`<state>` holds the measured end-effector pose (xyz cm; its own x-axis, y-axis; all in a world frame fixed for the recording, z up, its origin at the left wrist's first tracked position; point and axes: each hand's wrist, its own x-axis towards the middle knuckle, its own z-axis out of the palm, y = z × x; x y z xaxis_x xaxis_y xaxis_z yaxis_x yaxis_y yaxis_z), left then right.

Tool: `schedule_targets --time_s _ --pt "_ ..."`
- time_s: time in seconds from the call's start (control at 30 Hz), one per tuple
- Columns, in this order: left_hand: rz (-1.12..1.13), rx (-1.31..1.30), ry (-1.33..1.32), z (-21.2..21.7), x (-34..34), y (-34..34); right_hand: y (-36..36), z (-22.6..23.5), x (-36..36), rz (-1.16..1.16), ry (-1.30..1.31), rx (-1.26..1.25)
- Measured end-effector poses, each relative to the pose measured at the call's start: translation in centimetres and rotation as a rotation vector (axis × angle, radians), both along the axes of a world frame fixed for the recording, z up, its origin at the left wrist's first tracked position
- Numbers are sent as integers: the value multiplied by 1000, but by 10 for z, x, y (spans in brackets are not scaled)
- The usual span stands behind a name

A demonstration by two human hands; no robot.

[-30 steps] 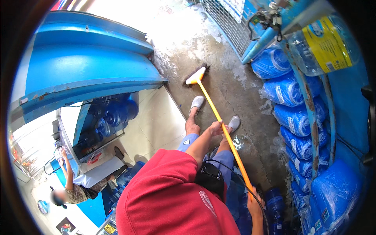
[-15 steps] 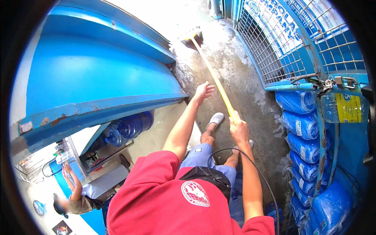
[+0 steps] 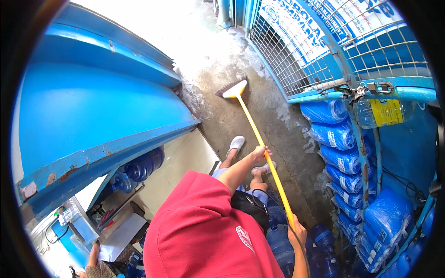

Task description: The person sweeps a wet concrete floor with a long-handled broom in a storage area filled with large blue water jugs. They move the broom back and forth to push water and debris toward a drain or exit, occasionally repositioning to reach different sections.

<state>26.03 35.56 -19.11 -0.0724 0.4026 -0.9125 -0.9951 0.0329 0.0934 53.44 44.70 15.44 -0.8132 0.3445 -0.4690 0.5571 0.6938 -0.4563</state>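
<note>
A broom (image 3: 254,124) with a long yellow handle slants across the middle of the view. Its white and orange head with dark bristles (image 3: 233,89) rests on the concrete floor ahead of my feet. My left hand (image 3: 262,153) is closed round the handle about midway along. Lower and to the right, my right hand (image 3: 297,231) grips the handle near its top end. A thin dark cord passes by my right forearm.
On the right, blue plastic-wrapped bundles (image 3: 340,160) are stacked beside a padlocked wire mesh gate (image 3: 296,60). Blue water jugs (image 3: 279,241) stand close behind my legs. A blue wall panel (image 3: 106,97) runs along the left. Another person (image 3: 109,264) is at the lower left.
My left hand, free and open before, has taken hold of the handle. The broom head has come nearer over the floor, and my right hand has moved back and down.
</note>
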Motion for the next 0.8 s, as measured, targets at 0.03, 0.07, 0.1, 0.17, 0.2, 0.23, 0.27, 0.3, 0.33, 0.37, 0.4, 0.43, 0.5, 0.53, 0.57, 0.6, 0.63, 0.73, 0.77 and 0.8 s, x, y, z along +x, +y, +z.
schedule_targets --time_s 0.03,0.07,0.1,0.17,0.2,0.23,0.27,0.3,0.33,0.37,0.4,0.43,0.5,0.53,0.57,0.6,0.63,0.73,0.77,0.8 --pt "-145 15 -21 2 5 -6 -2 -9 0 5 -29 12" --pt "-210 70 -24 3 3 -13 -1 -18 -2 -11 -50 30" --pt "-273 124 -29 4 -1 -24 1 -28 -6 -26 -72 45" --pt "-413 212 13 6 -19 -43 9 -46 -25 -3 -44 12" --pt "-462 176 91 7 -30 -52 14 -58 -43 22 -34 5" --pt "-527 128 164 7 -42 -59 17 -71 -66 49 -25 7" --pt "-531 81 220 8 -54 -68 21 -85 -95 47 -70 -3" --pt "-478 36 269 8 -66 -79 24 -99 -129 64 -100 -1" --pt "-409 11 275 9 -79 -89 20 -115 -167 72 -160 47" --pt "-352 -33 274 12 -92 -101 12 -131 -208 61 -103 71" --pt "-277 -22 309 16 -103 -113 3 -144 -247 57 -30 53" --pt "-230 -61 328 22 -110 -126 -8 -155 -287 88 71 10" --pt "-158 -43 322 42 -127 -151 -20 -156 -343 116 89 -130" --pt "-166 -36 368 51 -139 -161 -18 -143 -345 108 133 -153" --pt "-175 -37 381 61 -146 -168 -14 -128 -341 97 164 -175" --pt "-78 -15 400 69 -149 -169 -9 -112 -333 104 243 -203" --pt "19 -23 403 75 -152 -167 -1 -92 -310 31 239 -240" --pt "153 76 395 83 -144 -132 33 -19 -208 -80 351 -429" --pt "187 99 374 82 -136 -112 46 9 -170 -124 234 -452" --pt "316 199 279 80 -127 -93 55 34 -135 -198 154 -469"
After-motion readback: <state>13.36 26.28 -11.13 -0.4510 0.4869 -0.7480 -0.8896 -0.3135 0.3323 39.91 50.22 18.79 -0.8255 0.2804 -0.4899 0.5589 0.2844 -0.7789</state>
